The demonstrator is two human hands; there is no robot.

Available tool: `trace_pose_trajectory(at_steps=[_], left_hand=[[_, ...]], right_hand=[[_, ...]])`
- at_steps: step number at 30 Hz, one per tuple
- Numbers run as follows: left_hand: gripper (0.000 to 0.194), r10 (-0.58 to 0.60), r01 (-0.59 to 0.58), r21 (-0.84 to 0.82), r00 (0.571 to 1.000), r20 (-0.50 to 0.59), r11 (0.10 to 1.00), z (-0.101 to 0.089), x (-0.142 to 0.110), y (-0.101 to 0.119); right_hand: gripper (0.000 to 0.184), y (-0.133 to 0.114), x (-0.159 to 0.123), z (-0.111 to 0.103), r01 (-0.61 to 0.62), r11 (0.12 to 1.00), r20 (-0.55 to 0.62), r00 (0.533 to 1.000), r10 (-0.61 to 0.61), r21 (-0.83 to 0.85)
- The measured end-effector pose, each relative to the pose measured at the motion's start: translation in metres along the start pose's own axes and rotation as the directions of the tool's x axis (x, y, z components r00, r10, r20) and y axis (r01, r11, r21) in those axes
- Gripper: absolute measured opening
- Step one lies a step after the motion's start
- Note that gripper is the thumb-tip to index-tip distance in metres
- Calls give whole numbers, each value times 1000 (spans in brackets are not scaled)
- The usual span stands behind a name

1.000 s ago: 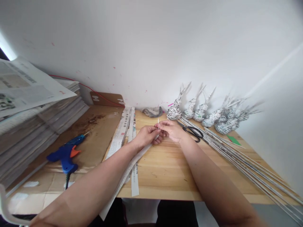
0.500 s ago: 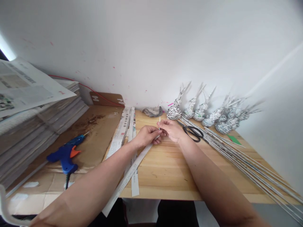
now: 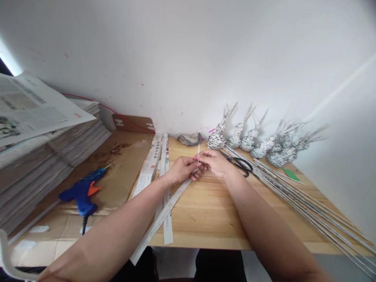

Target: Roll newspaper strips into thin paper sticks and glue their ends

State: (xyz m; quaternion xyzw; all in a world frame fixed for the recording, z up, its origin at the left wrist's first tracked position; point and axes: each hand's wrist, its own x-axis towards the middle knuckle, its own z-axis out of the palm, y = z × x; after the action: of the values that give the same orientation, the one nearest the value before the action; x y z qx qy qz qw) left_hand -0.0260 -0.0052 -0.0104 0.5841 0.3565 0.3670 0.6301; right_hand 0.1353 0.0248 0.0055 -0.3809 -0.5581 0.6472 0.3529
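Note:
A long newspaper strip (image 3: 164, 215) slants from the table's front edge up into my fingers, its upper end narrowed to a thin rolled tip that sticks up above them. My left hand (image 3: 185, 169) is closed on the strip, thumb and fingers pinching it. Close against it, my right hand (image 3: 212, 162) pinches the thin rolled part between thumb and fingertips. The fingers hide the stretch where flat paper turns into the roll. Black-handled scissors (image 3: 241, 164) lie just right of my right hand. More newspaper strips (image 3: 151, 162) lie flat left of my left hand.
A blue glue gun (image 3: 80, 192) rests on cardboard (image 3: 117, 180) at left, beside a newspaper stack (image 3: 58, 156). Thin paper rods (image 3: 302, 207) spread across the right side. Woven paper figures (image 3: 216, 139) line the wall near a grey cloth (image 3: 189, 139).
The strip's lower end has drawn slightly up and to the right. My right wrist has shifted a little to the right; both hands keep their pinch.

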Motion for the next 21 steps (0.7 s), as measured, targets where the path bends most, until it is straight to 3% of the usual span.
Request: trace_pose_trajectory(at_steps=[6, 11, 17, 21], left_hand=[[39, -9, 9, 52, 1000, -6, 999, 1, 0, 1], [37, -26, 27, 46, 999, -23, 999, 1, 0, 0], [39, -14, 14, 17, 1000, -9, 1000, 0, 1, -4], [41, -19, 19, 8, 1000, -8, 1000, 0, 1, -2]], right_hand=[[34, 3, 3, 1, 56, 998, -85, 995, -53, 40], [29, 2, 1, -1, -1, 1000, 6, 1000, 1, -7], [31, 2, 1, 1, 66, 998, -74, 995, -65, 12], [27, 0, 0, -1, 7, 1000, 4, 1000, -7, 2]])
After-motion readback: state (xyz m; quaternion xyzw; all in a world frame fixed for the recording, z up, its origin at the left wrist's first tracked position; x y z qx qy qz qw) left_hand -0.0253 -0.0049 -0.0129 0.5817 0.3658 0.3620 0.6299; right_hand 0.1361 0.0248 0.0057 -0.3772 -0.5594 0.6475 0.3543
